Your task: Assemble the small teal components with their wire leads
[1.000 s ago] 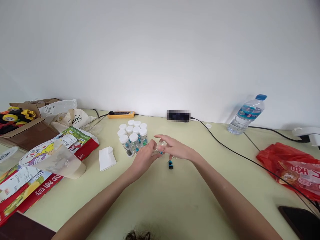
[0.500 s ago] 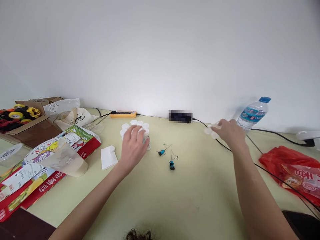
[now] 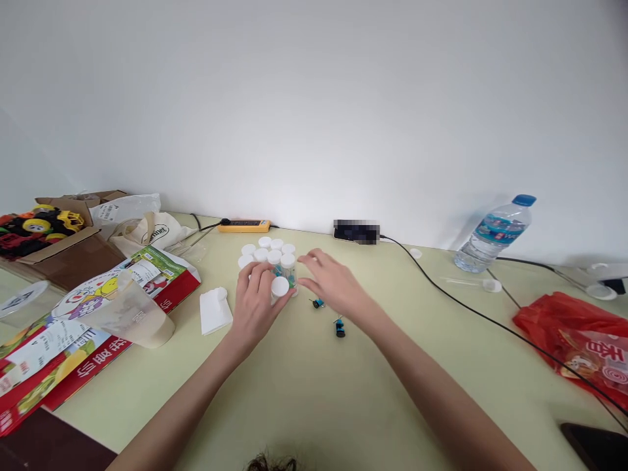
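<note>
My left hand [image 3: 258,302] is closed around a small bottle with a white cap [image 3: 280,286]; its body is mostly hidden by my thumb and fingers. Right behind it, several white-capped clear bottles [image 3: 288,269] stand in a tight cluster, with bluish contents showing in the nearest ones. My right hand [image 3: 330,278] hovers just right of the cluster, fingers apart and holding nothing. Below it on the table lie two small turquoise and black pieces [image 3: 340,328], one of them partly covered by this hand.
A phone [image 3: 356,233] leans at the wall, its cable running right. A water bottle [image 3: 490,237], a clear tube with a white end [image 3: 492,286], a small white cap [image 3: 415,253] and a red bag [image 3: 564,333] are on the right. Left are folded paper [image 3: 214,313], a cup [image 3: 147,324] and a box [image 3: 73,261].
My right hand has left the white items near the water bottle and swung left to the bottle cluster, empty. My left hand has come slightly nearer, now gripping one bottle.
</note>
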`<state>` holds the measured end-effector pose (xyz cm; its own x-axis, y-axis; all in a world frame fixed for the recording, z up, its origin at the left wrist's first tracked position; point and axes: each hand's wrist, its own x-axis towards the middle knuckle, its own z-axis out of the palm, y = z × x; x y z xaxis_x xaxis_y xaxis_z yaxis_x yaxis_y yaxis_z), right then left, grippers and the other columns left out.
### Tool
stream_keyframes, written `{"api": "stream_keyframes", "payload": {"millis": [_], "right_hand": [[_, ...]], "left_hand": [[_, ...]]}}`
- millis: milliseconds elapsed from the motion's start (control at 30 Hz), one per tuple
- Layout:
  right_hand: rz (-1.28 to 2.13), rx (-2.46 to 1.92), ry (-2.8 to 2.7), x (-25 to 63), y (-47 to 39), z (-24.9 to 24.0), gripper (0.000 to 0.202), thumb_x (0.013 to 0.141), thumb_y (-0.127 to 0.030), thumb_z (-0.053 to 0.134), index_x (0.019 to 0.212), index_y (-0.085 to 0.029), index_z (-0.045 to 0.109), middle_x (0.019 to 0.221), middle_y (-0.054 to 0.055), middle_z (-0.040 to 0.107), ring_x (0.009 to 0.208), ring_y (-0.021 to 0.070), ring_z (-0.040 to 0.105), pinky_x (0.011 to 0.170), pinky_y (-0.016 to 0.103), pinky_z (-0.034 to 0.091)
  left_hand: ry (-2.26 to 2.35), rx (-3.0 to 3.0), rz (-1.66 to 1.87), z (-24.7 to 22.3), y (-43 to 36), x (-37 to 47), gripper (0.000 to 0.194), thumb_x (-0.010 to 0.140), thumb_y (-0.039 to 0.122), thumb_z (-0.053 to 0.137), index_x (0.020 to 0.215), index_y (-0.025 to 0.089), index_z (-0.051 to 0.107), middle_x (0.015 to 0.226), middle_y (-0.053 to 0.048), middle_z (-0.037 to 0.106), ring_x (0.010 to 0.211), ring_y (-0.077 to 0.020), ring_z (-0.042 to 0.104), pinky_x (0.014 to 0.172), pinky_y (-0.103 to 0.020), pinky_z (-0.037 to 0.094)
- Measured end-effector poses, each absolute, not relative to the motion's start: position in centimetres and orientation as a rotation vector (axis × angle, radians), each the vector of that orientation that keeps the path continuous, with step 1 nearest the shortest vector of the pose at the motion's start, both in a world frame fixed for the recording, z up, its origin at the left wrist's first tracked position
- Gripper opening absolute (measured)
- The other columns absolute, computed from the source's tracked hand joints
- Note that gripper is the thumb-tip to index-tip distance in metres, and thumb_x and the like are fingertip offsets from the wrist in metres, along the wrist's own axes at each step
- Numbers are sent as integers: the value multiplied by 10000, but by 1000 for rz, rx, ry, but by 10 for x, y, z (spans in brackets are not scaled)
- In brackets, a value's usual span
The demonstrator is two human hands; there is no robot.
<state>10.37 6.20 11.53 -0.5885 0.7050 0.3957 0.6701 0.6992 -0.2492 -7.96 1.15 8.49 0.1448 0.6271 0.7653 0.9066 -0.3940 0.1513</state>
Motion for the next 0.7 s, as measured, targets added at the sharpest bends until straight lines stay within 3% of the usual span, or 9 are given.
{"api": "stream_keyframes", "payload": {"millis": [100, 200, 300, 433, 600, 700], "right_hand": [[-75, -1111, -2500, 72, 63, 108, 322, 882, -356, 410, 1184, -246, 390, 1129, 100, 433, 868, 205, 501, 584, 275, 399], [-223, -1220, -2486, 57, 71, 106, 288, 897, -320, 376, 1164, -210, 386, 1137, 120, 427, 841, 201, 496, 541, 262, 374], [-267, -1244, -2488, 55, 72, 109, 224, 894, -268, 349, 1089, -179, 415, 1069, 114, 469, 806, 197, 498, 510, 256, 343], [-155, -1167, -2548, 63, 58, 111, 179, 843, -202, 381, 1015, -175, 422, 928, 69, 523, 701, 166, 500, 493, 248, 300], [19, -1023, -2684, 80, 41, 107, 132, 873, -212, 334, 918, -183, 454, 828, 33, 541, 607, 137, 488, 492, 245, 261], [177, -974, -2657, 83, 39, 105, 205, 907, -208, 269, 985, -187, 457, 878, 32, 563, 640, 132, 508, 535, 242, 283]], "left_hand": [[-1343, -2142, -1646, 78, 1, -83, 277, 748, 307, 583, 934, 189, 414, 964, -88, 573, 1006, -224, 508, 846, -396, 407], [-1244, -2101, -2196, 70, -5, -83, 341, 756, 401, 553, 966, 200, 375, 853, -49, 570, 845, -197, 573, 749, -369, 446], [-1483, -2097, -2467, 63, -6, -78, 313, 795, 422, 484, 993, 206, 375, 744, 2, 520, 608, -121, 526, 589, -279, 440], [-2049, -2244, -2168, 60, -5, -71, 292, 754, 383, 553, 951, 182, 477, 730, 2, 507, 591, -99, 467, 537, -225, 395], [-2014, -2483, -1971, 60, -3, -69, 289, 728, 349, 585, 959, 182, 537, 928, -40, 536, 706, -117, 478, 629, -239, 399], [-2124, -2547, -1935, 57, -1, -67, 267, 708, 360, 601, 875, 158, 550, 801, -24, 546, 692, -125, 476, 624, -241, 390]]}}
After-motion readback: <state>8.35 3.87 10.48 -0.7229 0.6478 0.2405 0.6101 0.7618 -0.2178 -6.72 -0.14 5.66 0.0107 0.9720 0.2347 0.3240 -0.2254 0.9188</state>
